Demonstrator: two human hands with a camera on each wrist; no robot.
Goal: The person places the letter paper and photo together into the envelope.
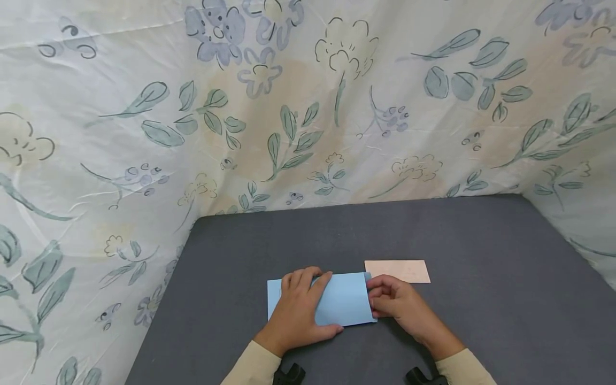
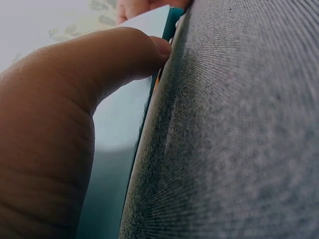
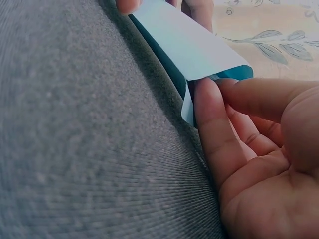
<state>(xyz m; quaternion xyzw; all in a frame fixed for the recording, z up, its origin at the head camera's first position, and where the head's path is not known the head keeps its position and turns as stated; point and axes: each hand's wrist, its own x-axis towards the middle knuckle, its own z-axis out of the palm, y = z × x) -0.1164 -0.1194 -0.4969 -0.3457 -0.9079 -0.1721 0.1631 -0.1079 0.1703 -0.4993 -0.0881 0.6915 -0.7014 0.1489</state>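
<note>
A light blue paper envelope [image 1: 344, 299] lies lengthwise on the dark grey table, its right end gaping with a small flap [image 3: 187, 105] below the opening. My left hand [image 1: 303, 310] rests spread on its left half, the thumb [image 2: 132, 52] along the near edge. At the open end, my right hand [image 1: 397, 302] has thumb and index finger brought together at the mouth, the other fingers curled behind. The fingertips are partly hidden by the upper panel; I cannot tell whether they also grip something inside. A sliver of orange shows at the envelope's near edge in the left wrist view.
A pale pink paper rectangle [image 1: 399, 271] lies just behind the envelope's right end, partly overlapped by the right hand in the head view. Floral cloth [image 1: 298, 107] hangs along the table's back and both sides. The table [image 1: 481, 240] is covered in grey ribbed fabric.
</note>
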